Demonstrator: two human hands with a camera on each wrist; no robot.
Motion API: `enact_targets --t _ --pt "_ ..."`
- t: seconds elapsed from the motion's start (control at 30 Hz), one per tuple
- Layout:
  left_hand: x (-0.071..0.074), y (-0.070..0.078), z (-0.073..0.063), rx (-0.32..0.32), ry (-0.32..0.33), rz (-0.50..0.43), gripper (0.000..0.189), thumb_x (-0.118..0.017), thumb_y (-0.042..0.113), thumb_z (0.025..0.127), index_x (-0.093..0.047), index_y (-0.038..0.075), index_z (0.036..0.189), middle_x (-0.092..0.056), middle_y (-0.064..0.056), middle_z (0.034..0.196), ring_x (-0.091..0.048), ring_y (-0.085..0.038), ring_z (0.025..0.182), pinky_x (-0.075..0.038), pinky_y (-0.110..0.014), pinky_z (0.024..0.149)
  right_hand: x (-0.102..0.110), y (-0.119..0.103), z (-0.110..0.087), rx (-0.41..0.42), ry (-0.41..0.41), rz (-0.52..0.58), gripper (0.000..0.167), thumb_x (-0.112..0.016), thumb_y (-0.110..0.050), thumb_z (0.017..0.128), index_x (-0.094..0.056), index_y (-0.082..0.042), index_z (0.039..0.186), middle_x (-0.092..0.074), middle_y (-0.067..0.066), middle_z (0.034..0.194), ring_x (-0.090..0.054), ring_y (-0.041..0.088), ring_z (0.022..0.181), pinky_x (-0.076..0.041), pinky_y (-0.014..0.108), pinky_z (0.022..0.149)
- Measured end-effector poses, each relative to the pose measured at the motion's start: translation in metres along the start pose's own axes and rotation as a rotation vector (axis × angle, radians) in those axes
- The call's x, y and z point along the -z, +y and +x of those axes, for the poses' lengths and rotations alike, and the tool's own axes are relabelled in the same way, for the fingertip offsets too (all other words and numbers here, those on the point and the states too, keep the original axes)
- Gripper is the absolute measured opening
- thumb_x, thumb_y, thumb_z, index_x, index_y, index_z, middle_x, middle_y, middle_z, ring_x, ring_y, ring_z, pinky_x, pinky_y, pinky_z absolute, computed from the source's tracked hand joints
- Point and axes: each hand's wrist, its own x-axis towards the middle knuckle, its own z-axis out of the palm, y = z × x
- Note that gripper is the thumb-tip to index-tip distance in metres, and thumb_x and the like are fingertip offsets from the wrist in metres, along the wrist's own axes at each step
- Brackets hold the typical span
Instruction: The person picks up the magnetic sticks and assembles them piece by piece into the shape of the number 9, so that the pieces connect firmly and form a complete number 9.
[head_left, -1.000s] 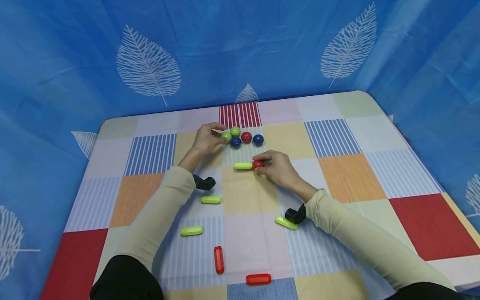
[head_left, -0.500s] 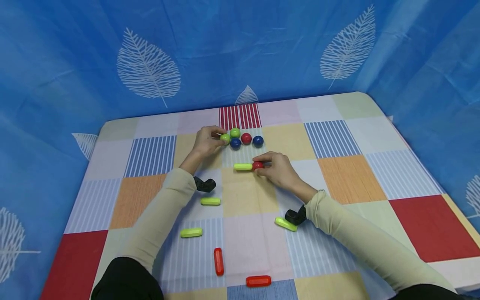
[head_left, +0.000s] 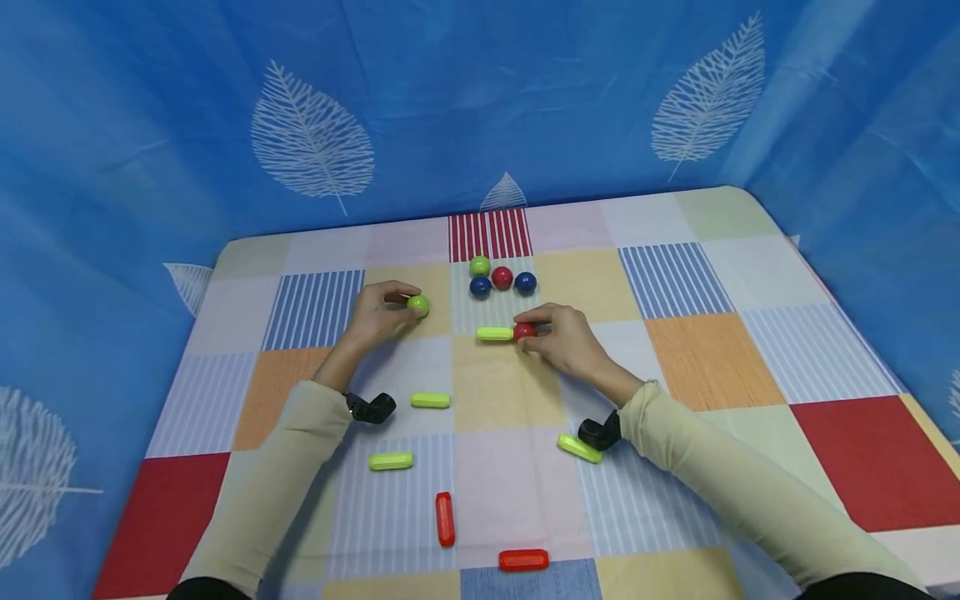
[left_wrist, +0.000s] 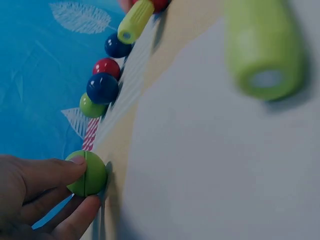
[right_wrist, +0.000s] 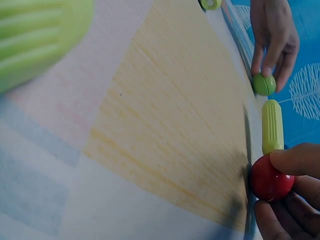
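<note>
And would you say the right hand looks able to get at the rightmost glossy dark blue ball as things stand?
Probably yes: nothing visible lies between the right hand and that dark blue ball. However, it would likely first need to release the glossy red ball it pinches.

A patchwork cloth [head_left: 510, 479] covers the bench [head_left: 926, 554], whose far corners are rounded. A red-and-white striped patch [head_left: 490, 234] lies midway along the far edge, and a blue-and-white striped patch [head_left: 673, 280] lies to its right. Plain red patches [head_left: 873, 461] sit toward both sides. Behind the bench and down both sides hangs a blue curtain [head_left: 465, 92] with white leaf prints [head_left: 313, 137], one partly hidden by the far edge.
</note>
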Motion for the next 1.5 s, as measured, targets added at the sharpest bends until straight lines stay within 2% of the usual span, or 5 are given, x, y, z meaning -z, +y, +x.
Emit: enact_targets --t 0.27,0.47,0.73,1.17,1.5 --pt "-0.012 0.007 -0.027 -0.047 -0.080 -0.009 0.029 -0.073 0.000 0.085 -0.070 0.000 0.114 -0.067 -0.019 0.111 -0.062 -0.033 0.107 -0.052 -0.042 0.084 0.002 0.001 -0.001 0.002 0.006 -0.002 0.032 -0.074 -0.002 0.084 -0.071 -0.001 0.116 -0.065 0.013 0.116 -0.067 0.025 0.101 -0.055 0.034 0.083" --pt "-0.024 0.018 -0.037 -0.062 -0.141 -0.029 0.028 -0.075 0.002 0.085 -0.070 0.001 0.113 -0.068 -0.016 0.109 -0.064 -0.032 0.105 -0.052 -0.044 0.088 0.002 0.000 -0.001 0.005 0.006 -0.006 0.032 -0.075 -0.002 0.084 -0.071 -0.001 0.116 -0.065 0.012 0.116 -0.067 0.025 0.101 -0.055 0.035 0.084" --pt "-0.036 0.026 -0.039 -0.070 -0.188 -0.040 0.029 -0.076 0.005 0.085 -0.071 0.002 0.113 -0.069 -0.014 0.109 -0.062 -0.030 0.106 -0.050 -0.044 0.091 0.003 -0.001 -0.001 0.008 -0.005 -0.021 0.032 -0.075 -0.003 0.084 -0.071 -0.002 0.116 -0.065 0.012 0.117 -0.067 0.025 0.100 -0.055 0.035 0.084" --pt "-0.041 0.030 -0.037 -0.091 -0.208 -0.043 0.029 -0.075 0.004 0.085 -0.071 0.001 0.114 -0.068 -0.012 0.115 -0.062 -0.028 0.106 -0.049 -0.043 0.092 0.002 -0.004 -0.001 0.005 -0.014 -0.043 0.032 -0.074 -0.003 0.084 -0.072 -0.002 0.116 -0.065 0.012 0.118 -0.067 0.027 0.102 -0.054 0.037 0.085" --pt "-0.044 0.031 -0.037 -0.082 -0.208 -0.038 0.030 -0.075 0.004 0.085 -0.070 0.001 0.115 -0.068 -0.012 0.116 -0.063 -0.027 0.106 -0.048 -0.043 0.094 0.000 -0.006 -0.001 -0.001 -0.010 -0.052 0.033 -0.076 -0.004 0.083 -0.072 -0.004 0.115 -0.066 0.011 0.117 -0.066 0.025 0.101 -0.054 0.037 0.085"
